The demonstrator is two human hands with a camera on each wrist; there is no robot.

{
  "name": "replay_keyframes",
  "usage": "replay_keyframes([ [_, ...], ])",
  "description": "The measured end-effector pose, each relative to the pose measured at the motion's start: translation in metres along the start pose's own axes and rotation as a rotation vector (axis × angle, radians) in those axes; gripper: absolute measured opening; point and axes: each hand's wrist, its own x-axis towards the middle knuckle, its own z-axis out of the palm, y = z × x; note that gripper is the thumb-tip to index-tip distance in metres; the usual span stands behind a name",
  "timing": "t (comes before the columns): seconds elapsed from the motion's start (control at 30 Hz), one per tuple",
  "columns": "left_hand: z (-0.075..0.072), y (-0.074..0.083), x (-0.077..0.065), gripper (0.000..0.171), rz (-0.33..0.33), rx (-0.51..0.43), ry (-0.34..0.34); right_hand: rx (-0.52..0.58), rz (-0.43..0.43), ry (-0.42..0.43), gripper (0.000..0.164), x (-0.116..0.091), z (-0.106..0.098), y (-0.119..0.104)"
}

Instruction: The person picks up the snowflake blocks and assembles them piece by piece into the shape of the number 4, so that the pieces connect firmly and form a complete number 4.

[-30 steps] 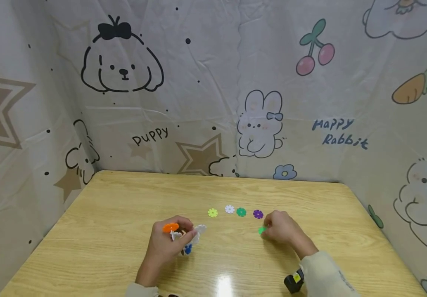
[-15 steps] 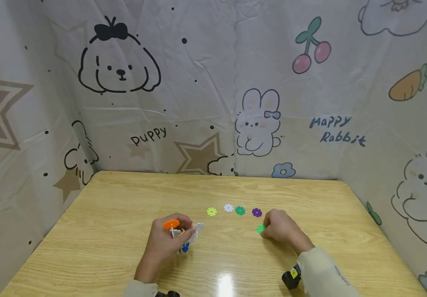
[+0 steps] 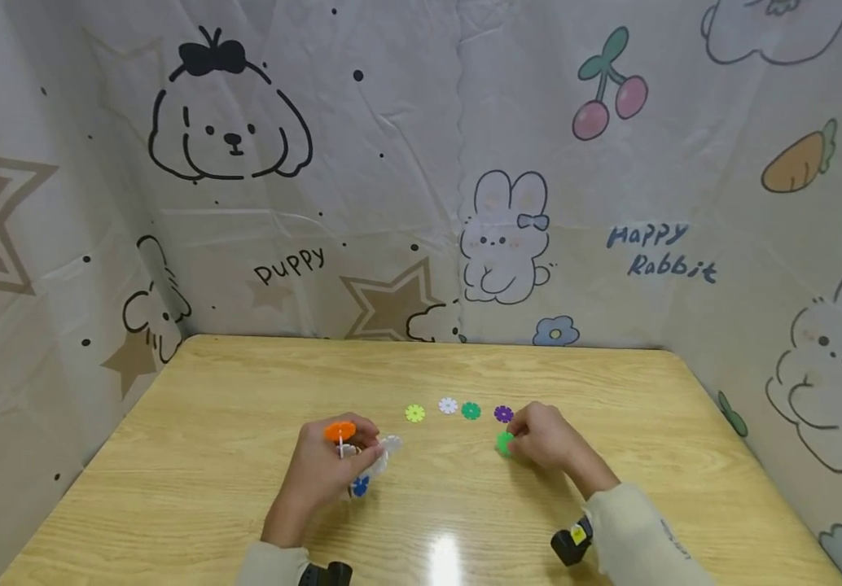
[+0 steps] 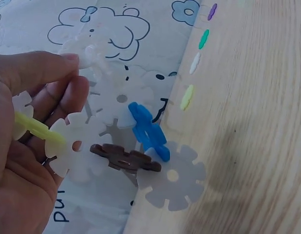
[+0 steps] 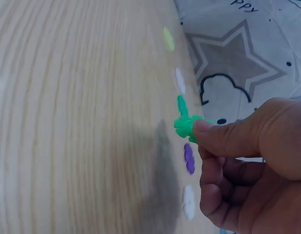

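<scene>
My left hand grips a cluster of slotted snowflake discs that are joined edge to edge. An orange disc sticks up above the hand. In the left wrist view, a blue disc and a brown disc meet a white disc at the cluster's lower end, while a yellow disc lies partly behind the fingers. Between thumb and fingers my right hand pinches a bright green disc, in front of the purple disc on the table.
Left of the purple disc, a dark green disc, a white disc and a yellow-green disc lie flat in a row. Another white disc shows in the right wrist view. Patterned cloth surrounds the wooden table.
My right hand, with the bright green disc, has shifted slightly left. The cluster in my left hand has tilted a little, its orange disc rising. The head view has drifted slightly.
</scene>
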Motion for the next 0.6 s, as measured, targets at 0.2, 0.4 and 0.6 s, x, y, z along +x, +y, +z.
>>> replay_keyframes([
  [0.2, -0.002, -0.001, 0.006, 0.016, 0.058, 0.076, -0.018, 0.041, -0.061, -0.012, 0.024, 0.002, -0.003, -0.017],
  [0.4, 0.0, 0.001, 0.01, 0.016, 0.089, 0.124, -0.033, 0.122, -0.189, -0.006, 0.035, -0.001, -0.002, -0.035],
  [0.6, 0.006, 0.003, 0.01, 0.013, 0.088, 0.131, -0.061, 0.226, -0.185, -0.05, 0.036, -0.005, 0.003, -0.053],
])
